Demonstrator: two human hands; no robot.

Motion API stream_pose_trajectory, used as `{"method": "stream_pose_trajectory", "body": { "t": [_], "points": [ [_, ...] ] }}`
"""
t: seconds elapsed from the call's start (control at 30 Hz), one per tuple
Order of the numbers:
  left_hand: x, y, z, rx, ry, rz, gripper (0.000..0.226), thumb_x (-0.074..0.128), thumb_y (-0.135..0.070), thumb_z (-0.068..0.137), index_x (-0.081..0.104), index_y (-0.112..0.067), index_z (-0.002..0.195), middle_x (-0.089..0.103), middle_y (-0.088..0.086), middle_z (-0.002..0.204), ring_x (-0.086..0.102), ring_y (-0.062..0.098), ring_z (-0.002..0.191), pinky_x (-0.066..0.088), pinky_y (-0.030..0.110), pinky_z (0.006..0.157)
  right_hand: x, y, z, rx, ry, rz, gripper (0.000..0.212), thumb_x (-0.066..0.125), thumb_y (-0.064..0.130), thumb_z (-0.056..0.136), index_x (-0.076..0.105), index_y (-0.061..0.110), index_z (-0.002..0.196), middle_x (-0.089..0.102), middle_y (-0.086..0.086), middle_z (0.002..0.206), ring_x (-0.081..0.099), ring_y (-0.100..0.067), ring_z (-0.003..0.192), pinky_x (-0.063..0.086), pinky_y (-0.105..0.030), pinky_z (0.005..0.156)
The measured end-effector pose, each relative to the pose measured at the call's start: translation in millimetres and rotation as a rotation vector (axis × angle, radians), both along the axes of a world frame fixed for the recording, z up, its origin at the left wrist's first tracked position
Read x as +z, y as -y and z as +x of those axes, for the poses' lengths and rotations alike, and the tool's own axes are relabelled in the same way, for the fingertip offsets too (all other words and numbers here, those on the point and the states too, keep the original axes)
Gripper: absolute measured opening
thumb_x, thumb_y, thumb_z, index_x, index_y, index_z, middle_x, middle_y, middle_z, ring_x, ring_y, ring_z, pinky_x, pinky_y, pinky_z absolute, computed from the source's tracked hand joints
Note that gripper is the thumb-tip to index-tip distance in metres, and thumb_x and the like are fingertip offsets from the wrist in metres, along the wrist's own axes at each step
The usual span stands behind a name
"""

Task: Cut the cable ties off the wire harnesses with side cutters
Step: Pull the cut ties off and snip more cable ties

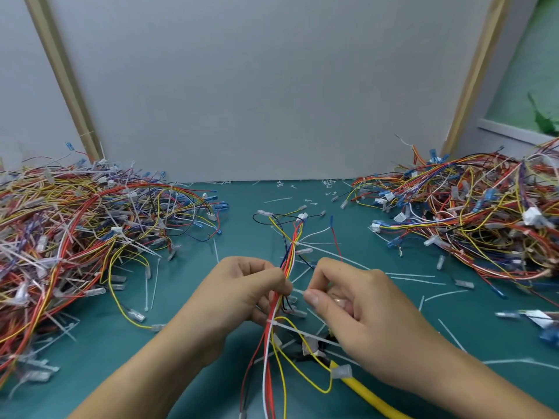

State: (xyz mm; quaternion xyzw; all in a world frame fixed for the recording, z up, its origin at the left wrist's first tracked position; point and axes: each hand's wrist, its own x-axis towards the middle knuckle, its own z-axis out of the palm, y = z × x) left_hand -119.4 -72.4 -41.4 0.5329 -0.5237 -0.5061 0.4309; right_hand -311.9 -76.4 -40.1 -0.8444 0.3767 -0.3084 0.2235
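From my remote seat I see the left hand (242, 293) curled tight round the multicoloured wire harness (292, 246), which stands lifted over the middle of the teal work mat (187, 343). Just right of the harness, the right hand (363, 306) pinches the tail of a white plastic cable tie (298, 291) between thumb and forefinger; the tie is wrapped on the bundle. A second white tie (270, 322) binds the harness lower down. The yellow-handled side cutters (367, 391) lie on the mat below and right of the harness, partly under the right wrist. Well left of the harness is one tangled heap of harnesses (75, 231), well right of it another heap (469, 219). Loose white tie offcuts (414, 279) lie scattered around it.
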Motion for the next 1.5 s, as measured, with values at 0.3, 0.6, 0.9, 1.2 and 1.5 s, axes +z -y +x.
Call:
{"method": "stream_pose_trajectory", "body": {
  "t": [0.3, 0.6, 0.9, 1.2, 1.5],
  "points": [
    [1.9, 6.2, 10.6, 0.064, -0.136, 0.089, 0.035, 0.051, -0.021, 0.093, 0.070, -0.011, 0.065, 0.056, 0.010, 0.061, 0.056, 0.021, 0.046, 0.049, 0.028, 0.045, 1.5, 6.0, 0.2, 0.045, 0.301, 0.325, 0.019, 0.061, 0.014, 0.096, 0.059, 0.014, 0.077, 0.039, 0.005, 0.054, 0.034, -0.009, 0.051, 0.029, -0.022, 0.051],
    [-2.4, 0.6, 3.7, -0.044, -0.031, 0.058, 0.017, 0.064, -0.019, 0.086, 0.076, -0.015, 0.075, 0.065, 0.007, 0.068, 0.060, 0.018, 0.055, 0.054, 0.027, 0.049, 8.3, 12.2, 0.6, 0.139, 0.549, 0.683, 0.025, 0.056, 0.025, 0.094, 0.071, 0.005, 0.087, 0.026, 0.005, 0.055, 0.017, -0.009, 0.049, 0.017, -0.017, 0.043],
    [-9.3, -0.5, -0.1, -0.175, -0.346, 0.082, 0.028, 0.078, -0.012, 0.077, 0.072, -0.002, 0.103, 0.073, 0.012, 0.096, 0.071, 0.023, 0.088, 0.059, 0.034, 0.082, 7.9, 24.5, -11.1, 0.481, 0.720, 0.919, 0.053, 0.036, 0.027, 0.084, 0.070, -0.008, 0.107, 0.067, -0.020, 0.094, 0.061, -0.026, 0.085, 0.052, -0.036, 0.075],
    [-8.3, -0.1, -7.1, 0.044, -0.329, -0.044, 0.031, 0.088, -0.011, 0.060, 0.078, -0.009, 0.089, 0.076, 0.015, 0.089, 0.073, 0.026, 0.080, 0.059, 0.037, 0.079, -7.6, 24.6, -1.9, 0.089, 0.493, 0.216, 0.014, 0.076, 0.013, 0.081, 0.078, 0.023, 0.090, 0.074, -0.001, 0.092, 0.072, -0.022, 0.086, 0.060, -0.042, 0.079],
    [-7.4, -2.6, -7.6, 0.072, -0.254, -0.110, 0.033, 0.086, -0.014, 0.060, 0.076, -0.007, 0.091, 0.076, 0.018, 0.088, 0.072, 0.023, 0.076, 0.055, 0.021, 0.060, -5.8, 21.7, -4.4, -0.050, 0.278, -0.099, 0.009, 0.078, 0.014, 0.083, 0.077, 0.023, 0.081, 0.070, 0.010, 0.078, 0.067, -0.009, 0.075, 0.047, -0.014, 0.064]
  ]
}}
